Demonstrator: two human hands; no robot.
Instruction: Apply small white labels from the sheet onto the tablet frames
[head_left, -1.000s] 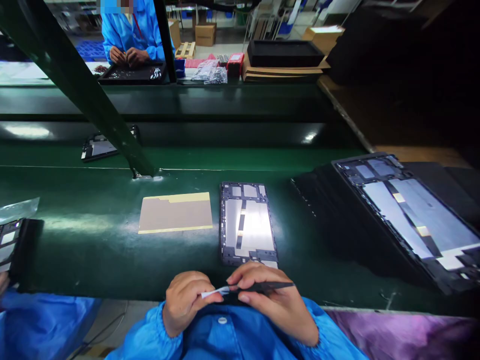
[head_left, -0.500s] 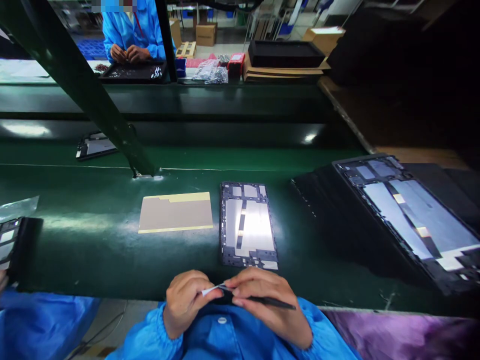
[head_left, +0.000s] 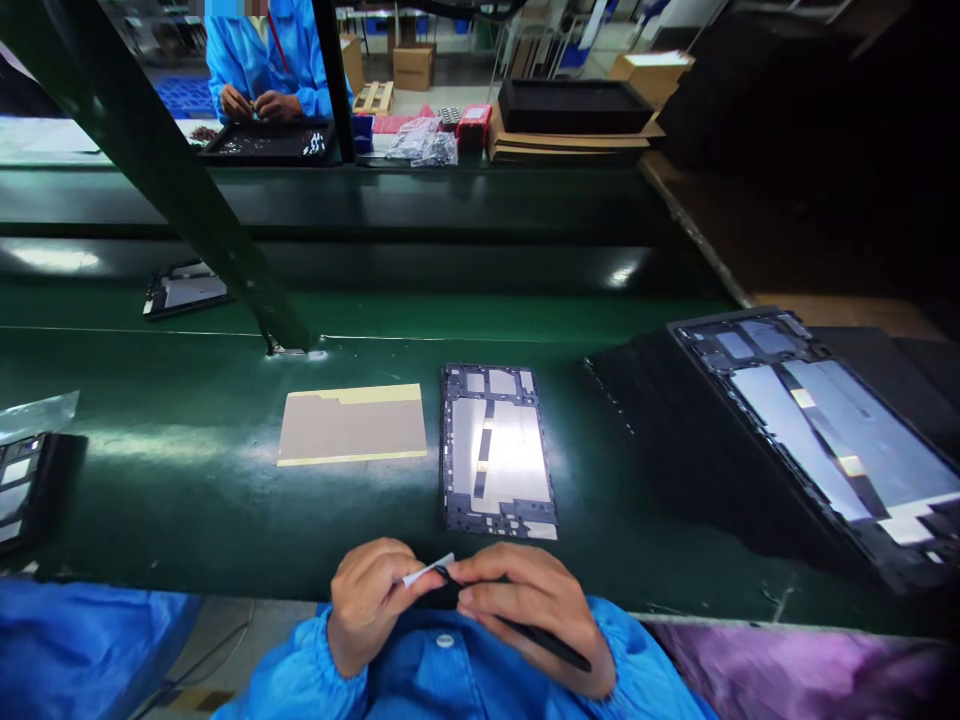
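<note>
Close to my chest, my left hand [head_left: 371, 598] pinches a small white strip [head_left: 426, 571]. My right hand [head_left: 529, 600] is closed round black tweezers [head_left: 525, 628], whose tips meet the strip. Just beyond my hands a tablet frame [head_left: 496, 450] lies open-side up on the green bench [head_left: 187, 480]. A beige sheet with yellow edges [head_left: 352, 425] lies flat to its left.
A stack of tablet frames [head_left: 810, 420] leans at the right. Another frame [head_left: 184, 290] lies on the far belt behind a slanted green post [head_left: 172, 180]. A dark tray of parts [head_left: 19, 490] sits at the left edge. Across the line, a person in blue [head_left: 262, 70] works over a black tray.
My right hand has turned the tweezers so their rear end points down and right. The frame on the far belt has drifted left.
</note>
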